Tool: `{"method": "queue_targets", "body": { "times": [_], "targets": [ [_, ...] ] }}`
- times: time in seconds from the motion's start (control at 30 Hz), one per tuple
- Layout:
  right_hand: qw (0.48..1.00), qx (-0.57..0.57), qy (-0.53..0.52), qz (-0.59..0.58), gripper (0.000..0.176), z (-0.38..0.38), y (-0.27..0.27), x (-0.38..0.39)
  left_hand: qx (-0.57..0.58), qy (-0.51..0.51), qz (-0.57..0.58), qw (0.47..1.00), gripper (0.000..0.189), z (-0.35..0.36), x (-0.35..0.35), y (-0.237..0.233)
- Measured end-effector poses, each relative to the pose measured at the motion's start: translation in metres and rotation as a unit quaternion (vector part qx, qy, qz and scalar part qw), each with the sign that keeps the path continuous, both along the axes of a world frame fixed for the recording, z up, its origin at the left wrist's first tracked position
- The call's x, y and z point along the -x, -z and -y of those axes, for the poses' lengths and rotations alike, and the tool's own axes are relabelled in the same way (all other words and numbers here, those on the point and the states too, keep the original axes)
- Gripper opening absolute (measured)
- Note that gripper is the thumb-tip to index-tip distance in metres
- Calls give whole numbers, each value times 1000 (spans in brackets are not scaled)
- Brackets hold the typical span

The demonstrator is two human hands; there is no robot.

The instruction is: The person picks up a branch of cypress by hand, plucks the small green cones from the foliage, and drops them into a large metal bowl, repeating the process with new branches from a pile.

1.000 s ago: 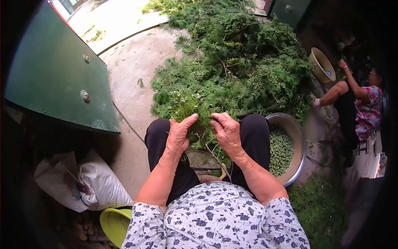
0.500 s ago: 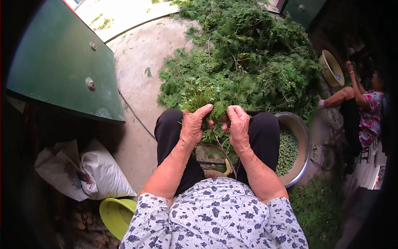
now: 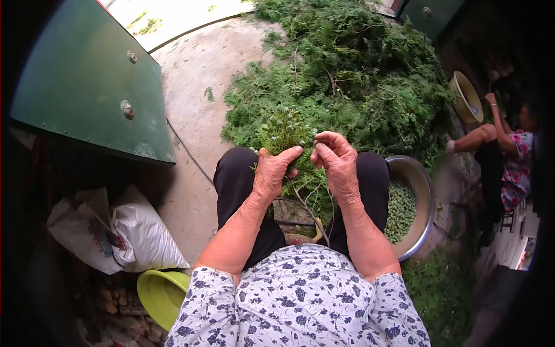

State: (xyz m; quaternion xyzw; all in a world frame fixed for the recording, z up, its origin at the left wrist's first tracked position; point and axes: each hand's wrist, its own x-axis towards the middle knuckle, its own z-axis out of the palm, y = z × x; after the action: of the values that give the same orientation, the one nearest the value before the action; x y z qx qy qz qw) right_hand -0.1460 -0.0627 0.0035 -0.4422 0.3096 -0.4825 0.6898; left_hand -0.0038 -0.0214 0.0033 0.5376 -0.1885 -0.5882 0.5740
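Observation:
My left hand point(image 3: 274, 172) is closed around a leafy evergreen branch point(image 3: 283, 128), its thumb pressed along the stems. Small pale blue-green cones dot the sprigs above the fist. The bare woody stem runs down between my knees. Beside it, my right hand point(image 3: 338, 161) pinches thumb and forefinger together at a small pale cone point(image 3: 314, 133) on the right edge of the foliage. Its other fingers are curled. By my right knee stands a metal basin point(image 3: 429, 202) holding a heap of small green cones point(image 3: 400, 213).
A large pile of cut evergreen branches point(image 3: 358, 87) lies ahead. Left are a green metal door point(image 3: 87, 92), white sacks point(image 3: 147, 237) and a yellow-green basin point(image 3: 165, 295). At right, another person point(image 3: 514, 150) sits near a tan basin point(image 3: 465, 95).
My right hand has shifted slightly up, with its fingertips now at the upper right of the sprigs. The left hand keeps its hold, and more of the lower stem shows.

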Motion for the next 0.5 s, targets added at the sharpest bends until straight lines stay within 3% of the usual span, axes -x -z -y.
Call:
{"method": "queue_targets", "body": {
  "times": [0.1,0.13,0.2,0.23,0.3,0.43,0.5],
  "targets": [
    [974,104,51,-195,16,-7,-3,-9,18,21,32,999,16,-2,2,-1],
    [974,104,52,-194,16,-9,-2,-10,29,33,52,998,16,-3,5,-6],
    [908,241,104,-328,12,-12,0,-11,39,46,73,996,16,-4,7,-8],
    [908,241,105,-327,12,-12,-1,-11,35,54,71,995,16,-5,7,-9],
    [961,86,62,-254,10,-12,-2,-10,31,63,70,995,16,-5,7,-8],
    [990,-15,31,-136,8,-9,10,-2,23,35,19,999,13,0,4,4],
    [991,-113,42,65,5,-6,11,2,24,14,-21,999,13,0,2,5]
  ]
}}
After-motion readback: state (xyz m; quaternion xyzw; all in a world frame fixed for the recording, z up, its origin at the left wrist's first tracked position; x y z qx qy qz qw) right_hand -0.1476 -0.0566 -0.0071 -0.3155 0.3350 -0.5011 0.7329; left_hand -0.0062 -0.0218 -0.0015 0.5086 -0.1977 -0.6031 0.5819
